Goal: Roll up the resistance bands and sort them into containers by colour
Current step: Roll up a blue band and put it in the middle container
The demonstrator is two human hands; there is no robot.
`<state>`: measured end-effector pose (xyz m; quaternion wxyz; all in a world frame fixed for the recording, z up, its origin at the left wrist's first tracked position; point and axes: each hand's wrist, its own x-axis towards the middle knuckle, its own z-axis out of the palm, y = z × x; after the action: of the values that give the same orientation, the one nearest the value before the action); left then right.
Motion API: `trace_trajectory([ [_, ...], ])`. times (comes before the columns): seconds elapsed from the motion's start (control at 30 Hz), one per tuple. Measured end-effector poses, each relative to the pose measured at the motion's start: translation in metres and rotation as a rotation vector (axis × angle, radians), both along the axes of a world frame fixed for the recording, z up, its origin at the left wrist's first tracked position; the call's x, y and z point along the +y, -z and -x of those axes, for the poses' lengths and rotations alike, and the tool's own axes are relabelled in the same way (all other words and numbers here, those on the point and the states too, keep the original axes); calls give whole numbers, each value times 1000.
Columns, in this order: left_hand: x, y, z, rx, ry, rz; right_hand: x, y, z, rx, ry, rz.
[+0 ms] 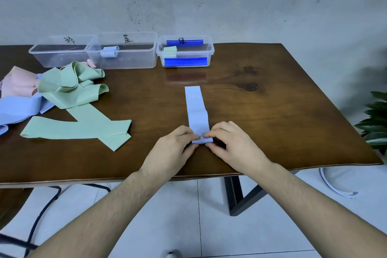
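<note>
Light blue band [195, 109] flat on table [272, 111], near front edge, printed end pointing away. Near end just turned into small first roll. Left hand [173, 146] and right hand [232, 144] pinch that roll from either side, fingertips clamped on it. Rolling barely begun.

Done: blue roll [110, 51] in middle container [125, 63]; green roll [170, 51] in right container [186, 54]. Left container [58, 58] seems empty.

Left: tangled pile [52, 94] of green, pink, blue bands at table's left, unrolled.

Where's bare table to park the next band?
Bare wood right of the blue band, out to the table edge, and between it and the green bands. Crowded: far left pile and the containers along the back.
</note>
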<state>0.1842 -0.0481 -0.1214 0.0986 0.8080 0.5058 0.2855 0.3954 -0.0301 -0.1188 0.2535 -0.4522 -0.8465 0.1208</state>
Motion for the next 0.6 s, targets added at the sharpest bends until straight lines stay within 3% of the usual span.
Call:
trace_trajectory([
  [0.6, -17, -6, 4, -22, 44, 28, -17, -3, -3, 20, 5, 19],
])
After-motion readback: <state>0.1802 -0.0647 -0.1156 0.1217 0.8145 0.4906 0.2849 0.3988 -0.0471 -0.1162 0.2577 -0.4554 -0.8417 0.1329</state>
